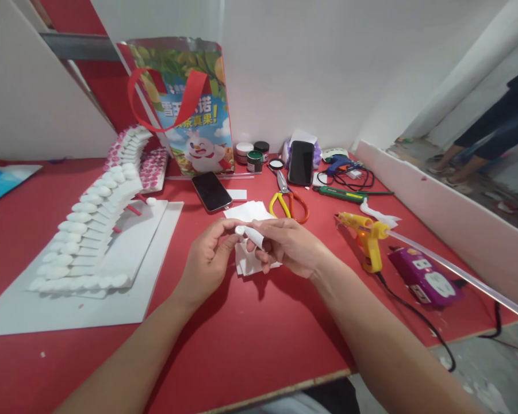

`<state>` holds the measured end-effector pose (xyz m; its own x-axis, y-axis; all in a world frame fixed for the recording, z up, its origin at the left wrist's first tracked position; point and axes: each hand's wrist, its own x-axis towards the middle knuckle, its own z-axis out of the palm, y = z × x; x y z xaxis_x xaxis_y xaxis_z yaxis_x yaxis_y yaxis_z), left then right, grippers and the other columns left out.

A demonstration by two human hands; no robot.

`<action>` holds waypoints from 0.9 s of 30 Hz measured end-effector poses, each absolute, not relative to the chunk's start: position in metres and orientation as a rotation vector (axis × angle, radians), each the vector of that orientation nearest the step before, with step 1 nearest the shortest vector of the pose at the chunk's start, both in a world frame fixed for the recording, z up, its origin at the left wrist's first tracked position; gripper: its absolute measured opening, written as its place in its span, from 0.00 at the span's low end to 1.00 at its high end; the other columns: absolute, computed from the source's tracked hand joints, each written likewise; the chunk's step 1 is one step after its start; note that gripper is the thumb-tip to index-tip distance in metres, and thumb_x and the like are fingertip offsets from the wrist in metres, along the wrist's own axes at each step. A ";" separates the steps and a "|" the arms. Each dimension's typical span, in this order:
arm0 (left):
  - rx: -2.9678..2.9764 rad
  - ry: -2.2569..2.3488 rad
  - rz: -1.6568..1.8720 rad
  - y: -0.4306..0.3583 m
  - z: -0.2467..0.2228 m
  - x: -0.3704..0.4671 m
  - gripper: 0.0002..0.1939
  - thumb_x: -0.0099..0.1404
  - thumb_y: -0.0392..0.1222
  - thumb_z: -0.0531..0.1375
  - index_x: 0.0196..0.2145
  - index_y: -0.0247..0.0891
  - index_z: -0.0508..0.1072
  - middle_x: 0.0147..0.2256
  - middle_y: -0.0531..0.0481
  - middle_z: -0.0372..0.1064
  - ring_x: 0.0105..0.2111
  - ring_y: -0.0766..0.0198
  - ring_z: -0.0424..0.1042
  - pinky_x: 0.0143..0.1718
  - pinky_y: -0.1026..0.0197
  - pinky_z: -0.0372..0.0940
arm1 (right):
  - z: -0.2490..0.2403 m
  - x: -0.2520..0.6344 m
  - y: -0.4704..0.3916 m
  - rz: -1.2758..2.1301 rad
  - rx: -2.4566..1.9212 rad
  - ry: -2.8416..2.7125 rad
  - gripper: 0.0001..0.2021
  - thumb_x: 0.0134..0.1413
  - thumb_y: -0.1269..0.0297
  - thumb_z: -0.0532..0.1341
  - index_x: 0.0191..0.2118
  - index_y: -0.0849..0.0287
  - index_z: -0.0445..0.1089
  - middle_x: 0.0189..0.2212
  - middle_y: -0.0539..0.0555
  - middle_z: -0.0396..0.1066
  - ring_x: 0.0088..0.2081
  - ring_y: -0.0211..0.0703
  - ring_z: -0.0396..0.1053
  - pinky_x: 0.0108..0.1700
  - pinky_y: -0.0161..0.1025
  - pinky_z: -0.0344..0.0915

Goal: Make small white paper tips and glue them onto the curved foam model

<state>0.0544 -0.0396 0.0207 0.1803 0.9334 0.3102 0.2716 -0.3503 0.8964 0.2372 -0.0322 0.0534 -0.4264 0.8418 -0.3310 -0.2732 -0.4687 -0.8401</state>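
Observation:
Between my two hands is a small white roll of paper (pixel 254 237) with a rounded white end. My left hand (pixel 211 253) pinches that rounded end between thumb and fingers. Closed on the paper part is my right hand (pixel 291 244), its lower fingers curled beneath. Whether something is wrapped inside the roll cannot be seen. Below the hands lie white paper pieces (pixel 248 261), partly covered by them. To the left, a curved row of white-tipped sticks and white paper pieces (pixel 86 221) stands on white boards (pixel 159 253).
A yellow glue gun (pixel 366 236) with a long clear stick lies right, beside a purple power box (pixel 425 276). Behind are pliers (pixel 284 201), phones (pixel 211 191), paint jars (pixel 254 161), a green cutter (pixel 342 194) and a colourful bag (pixel 185 109). A person's legs (pixel 487 132) show far right.

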 end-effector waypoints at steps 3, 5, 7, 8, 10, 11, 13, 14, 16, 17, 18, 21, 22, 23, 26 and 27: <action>1.766 1.144 1.192 -0.039 0.022 0.055 0.11 0.72 0.45 0.57 0.45 0.40 0.76 0.43 0.46 0.79 0.42 0.57 0.77 0.45 0.57 0.70 | 0.055 0.239 -0.032 1.970 -0.996 -0.991 0.16 0.59 0.54 0.68 0.29 0.63 0.74 0.20 0.48 0.68 0.19 0.31 0.63 0.21 0.29 0.69; 1.766 1.139 1.191 -0.039 0.023 0.055 0.11 0.72 0.46 0.57 0.45 0.40 0.76 0.42 0.46 0.80 0.42 0.56 0.77 0.45 0.56 0.71 | 0.056 0.240 -0.032 1.975 -0.987 -1.015 0.17 0.54 0.52 0.71 0.29 0.63 0.75 0.20 0.47 0.67 0.19 0.31 0.63 0.22 0.29 0.69; 1.753 1.134 1.193 -0.039 0.024 0.055 0.11 0.72 0.46 0.57 0.45 0.40 0.76 0.41 0.46 0.80 0.41 0.57 0.77 0.45 0.57 0.71 | 0.055 0.241 -0.031 1.967 -0.973 -1.024 0.17 0.49 0.52 0.74 0.31 0.63 0.77 0.20 0.46 0.67 0.20 0.30 0.62 0.22 0.30 0.69; 1.741 1.132 1.197 -0.039 0.024 0.056 0.11 0.72 0.46 0.58 0.44 0.40 0.76 0.41 0.46 0.80 0.40 0.57 0.77 0.44 0.57 0.71 | 0.054 0.241 -0.031 1.955 -0.967 -1.029 0.18 0.46 0.53 0.75 0.33 0.63 0.78 0.20 0.45 0.67 0.20 0.30 0.61 0.23 0.30 0.70; 1.713 1.128 1.213 -0.040 0.024 0.057 0.10 0.71 0.46 0.58 0.44 0.40 0.76 0.40 0.47 0.79 0.39 0.58 0.78 0.43 0.58 0.71 | 0.052 0.239 -0.032 1.910 -0.965 -1.056 0.19 0.44 0.53 0.76 0.37 0.64 0.79 0.20 0.44 0.65 0.20 0.29 0.60 0.24 0.31 0.71; 1.699 1.127 1.222 -0.040 0.024 0.057 0.10 0.71 0.46 0.59 0.43 0.40 0.76 0.40 0.47 0.79 0.39 0.58 0.78 0.43 0.58 0.72 | 0.051 0.238 -0.032 1.876 -0.973 -1.087 0.20 0.44 0.54 0.76 0.39 0.64 0.80 0.20 0.44 0.65 0.20 0.29 0.60 0.24 0.32 0.71; 1.665 1.132 1.234 -0.040 0.023 0.058 0.10 0.70 0.46 0.60 0.43 0.40 0.77 0.40 0.46 0.79 0.40 0.57 0.78 0.43 0.58 0.72 | 0.051 0.237 -0.033 1.773 -1.026 -1.184 0.18 0.49 0.55 0.73 0.40 0.64 0.80 0.20 0.44 0.66 0.19 0.30 0.62 0.25 0.33 0.71; 1.643 1.138 1.234 -0.041 0.023 0.058 0.10 0.70 0.47 0.60 0.43 0.39 0.77 0.41 0.46 0.80 0.40 0.57 0.78 0.43 0.57 0.72 | 0.051 0.236 -0.033 1.698 -1.070 -1.245 0.15 0.52 0.55 0.71 0.39 0.64 0.79 0.19 0.44 0.66 0.19 0.31 0.63 0.25 0.33 0.70; 1.589 1.151 1.235 -0.042 0.021 0.058 0.12 0.69 0.48 0.61 0.43 0.39 0.77 0.41 0.45 0.80 0.40 0.57 0.78 0.43 0.57 0.72 | 0.051 0.234 -0.035 1.516 -1.175 -1.370 0.12 0.57 0.57 0.67 0.37 0.63 0.78 0.20 0.45 0.67 0.18 0.32 0.66 0.23 0.32 0.67; 1.561 1.156 1.235 -0.042 0.020 0.059 0.12 0.69 0.49 0.61 0.43 0.39 0.77 0.41 0.45 0.80 0.40 0.57 0.78 0.42 0.57 0.73 | 0.051 0.233 -0.035 1.422 -1.223 -1.428 0.11 0.59 0.58 0.65 0.35 0.62 0.76 0.20 0.45 0.68 0.17 0.33 0.67 0.22 0.32 0.65; 1.537 1.160 1.236 -0.043 0.019 0.059 0.13 0.69 0.49 0.62 0.44 0.39 0.76 0.42 0.45 0.80 0.40 0.57 0.78 0.43 0.57 0.73 | 0.050 0.232 -0.036 1.324 -1.264 -1.486 0.11 0.60 0.58 0.64 0.34 0.61 0.75 0.20 0.46 0.69 0.17 0.33 0.67 0.22 0.31 0.63; 1.505 1.169 1.246 -0.045 0.017 0.060 0.13 0.69 0.49 0.62 0.45 0.38 0.77 0.43 0.44 0.80 0.40 0.57 0.79 0.44 0.57 0.73 | 0.046 0.228 -0.038 0.982 -1.357 -1.656 0.11 0.62 0.61 0.62 0.30 0.60 0.72 0.20 0.47 0.69 0.19 0.33 0.66 0.23 0.31 0.58; 1.508 1.177 1.255 -0.046 0.017 0.061 0.13 0.69 0.49 0.63 0.45 0.39 0.77 0.43 0.44 0.80 0.41 0.57 0.79 0.44 0.57 0.73 | 0.044 0.227 -0.039 0.856 -1.378 -1.702 0.10 0.61 0.62 0.62 0.29 0.59 0.71 0.20 0.47 0.68 0.20 0.33 0.64 0.24 0.32 0.56; 1.516 1.189 1.271 -0.046 0.016 0.062 0.13 0.68 0.48 0.63 0.45 0.39 0.77 0.43 0.45 0.80 0.41 0.57 0.79 0.44 0.57 0.73 | 0.042 0.225 -0.041 0.738 -1.390 -1.737 0.09 0.61 0.64 0.61 0.29 0.59 0.71 0.19 0.47 0.67 0.21 0.33 0.63 0.25 0.32 0.55; 1.559 1.234 1.341 -0.048 0.015 0.066 0.11 0.69 0.47 0.63 0.44 0.40 0.79 0.44 0.45 0.80 0.43 0.56 0.79 0.46 0.57 0.73 | 0.037 0.219 -0.045 0.497 -1.358 -1.811 0.08 0.61 0.67 0.60 0.30 0.59 0.71 0.21 0.48 0.68 0.23 0.35 0.60 0.28 0.34 0.54; 1.575 1.242 1.361 -0.049 0.014 0.066 0.11 0.69 0.47 0.63 0.44 0.40 0.79 0.44 0.45 0.80 0.43 0.56 0.79 0.46 0.57 0.73 | 0.036 0.218 -0.047 0.454 -1.335 -1.832 0.09 0.62 0.67 0.59 0.30 0.59 0.70 0.22 0.49 0.68 0.23 0.35 0.60 0.29 0.35 0.54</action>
<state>0.0665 -0.0493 0.0142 -0.0131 0.9530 0.3028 0.2148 -0.2930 0.9317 0.2176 -0.0467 0.0363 -0.1166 0.9115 0.3945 0.6220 0.3767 -0.6865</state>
